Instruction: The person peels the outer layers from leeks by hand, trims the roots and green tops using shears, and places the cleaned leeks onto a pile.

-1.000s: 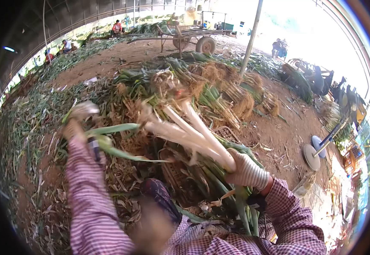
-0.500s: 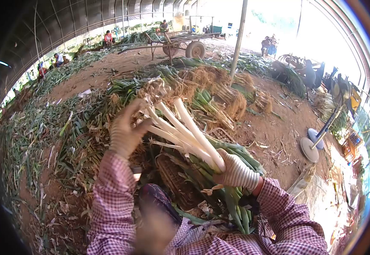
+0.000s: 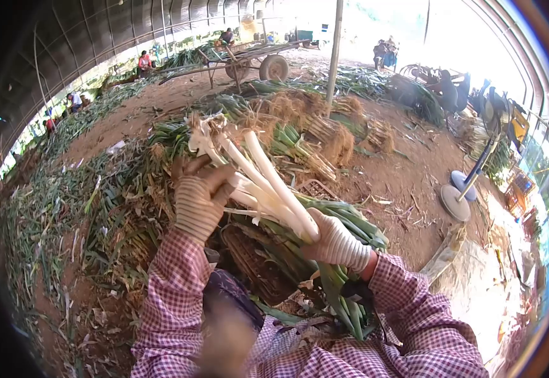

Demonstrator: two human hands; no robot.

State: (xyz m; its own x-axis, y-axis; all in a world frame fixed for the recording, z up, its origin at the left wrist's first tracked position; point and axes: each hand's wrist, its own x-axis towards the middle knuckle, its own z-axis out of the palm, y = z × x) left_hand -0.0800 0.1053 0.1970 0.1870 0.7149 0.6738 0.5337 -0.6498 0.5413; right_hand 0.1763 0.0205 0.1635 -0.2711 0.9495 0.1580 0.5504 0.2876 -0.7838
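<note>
My right hand [image 3: 337, 240], in a striped work glove, is closed around a bunch of leeks [image 3: 273, 179]. Their white stalks slant up and left, with the rooty ends away from me, and the green leaves [image 3: 340, 290] hang below my grip. On the left side of the bunch, my left hand [image 3: 200, 196], gloved with bare fingertips, has its fingers bent and closed at one pale leek stalk [image 3: 243, 192]. Just what lies between those fingertips is partly hidden.
A brown plastic crate [image 3: 255, 264] sits below the bunch. Bundled leeks with roots [image 3: 312, 129] lie ahead, and leaf scraps [image 3: 92, 220] cover the ground at left. Beyond are a pole [image 3: 334, 60], a wheeled cart [image 3: 243, 63] and several people. A round-based stand [image 3: 455, 203] is at right.
My left hand has come slightly lower, and its spread fingers have closed in at the stalks. The right hand keeps its grip; the whole view has shifted a little.
</note>
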